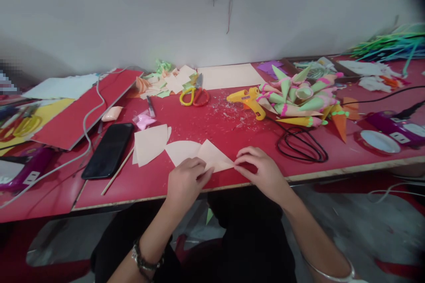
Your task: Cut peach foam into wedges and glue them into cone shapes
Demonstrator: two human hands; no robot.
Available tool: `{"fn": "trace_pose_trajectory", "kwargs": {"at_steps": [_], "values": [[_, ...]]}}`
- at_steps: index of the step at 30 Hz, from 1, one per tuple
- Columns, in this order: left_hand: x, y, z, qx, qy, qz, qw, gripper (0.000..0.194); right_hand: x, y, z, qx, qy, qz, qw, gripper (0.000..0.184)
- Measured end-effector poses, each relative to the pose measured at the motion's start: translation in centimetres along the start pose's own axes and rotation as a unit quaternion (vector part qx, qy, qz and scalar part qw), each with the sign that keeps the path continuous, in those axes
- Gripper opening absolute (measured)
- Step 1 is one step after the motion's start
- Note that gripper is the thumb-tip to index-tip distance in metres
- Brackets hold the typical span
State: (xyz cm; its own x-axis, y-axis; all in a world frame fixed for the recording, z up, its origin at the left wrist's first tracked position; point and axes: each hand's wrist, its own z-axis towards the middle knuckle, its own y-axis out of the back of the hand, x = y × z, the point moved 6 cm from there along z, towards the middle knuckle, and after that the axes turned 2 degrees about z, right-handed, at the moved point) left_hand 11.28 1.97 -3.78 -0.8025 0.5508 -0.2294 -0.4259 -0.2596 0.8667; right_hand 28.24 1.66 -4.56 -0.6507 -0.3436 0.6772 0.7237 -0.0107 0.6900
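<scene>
A pale peach paper piece (214, 155) lies between my hands near the front edge of the red table. My left hand (186, 179) is closed on its left side, thumb and fingers at the lower edge. With fingertips pinched together, my right hand (262, 170) grips its pointed right corner. Partly under my left hand rests a rounded, fan-shaped paper sheet (182, 150). Farther left is a small stack of cut paper (151, 145), with a thin wooden stick (116, 172) beside it.
A black phone (109, 150) lies at left. Scissors (194, 95) and paper scraps (169, 82) sit behind. A yellow glue gun (249, 99) rests beside a pile of paper cones (299, 93), its black cord (302, 143) coiled in front. A purple device (392, 128) stands far right.
</scene>
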Motion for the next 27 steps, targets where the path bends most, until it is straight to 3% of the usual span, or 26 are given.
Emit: {"fn": "trace_pose_trajectory", "kwargs": {"at_steps": [13, 19, 23, 27], "values": [[0.1, -0.1, 0.2, 0.016, 0.014, -0.013, 1.000, 0.032, 0.0, -0.4, 0.2, -0.034, -0.010, -0.029, 0.999, 0.009], [0.1, -0.1, 0.1, 0.014, 0.012, -0.037, 0.999, 0.032, -0.7, 0.6, -0.4, -0.076, -0.038, -0.070, 0.994, 0.008], [0.2, -0.1, 0.1, 0.011, 0.001, -0.043, 0.999, 0.033, -0.1, 1.0, -0.6, -0.098, -0.028, -0.012, 0.995, 0.013], [0.2, -0.2, 0.1, 0.008, -0.008, -0.048, 0.999, 0.031, 1.0, -0.2, -0.5, -0.040, -0.003, 0.006, 0.999, 0.009]]}}
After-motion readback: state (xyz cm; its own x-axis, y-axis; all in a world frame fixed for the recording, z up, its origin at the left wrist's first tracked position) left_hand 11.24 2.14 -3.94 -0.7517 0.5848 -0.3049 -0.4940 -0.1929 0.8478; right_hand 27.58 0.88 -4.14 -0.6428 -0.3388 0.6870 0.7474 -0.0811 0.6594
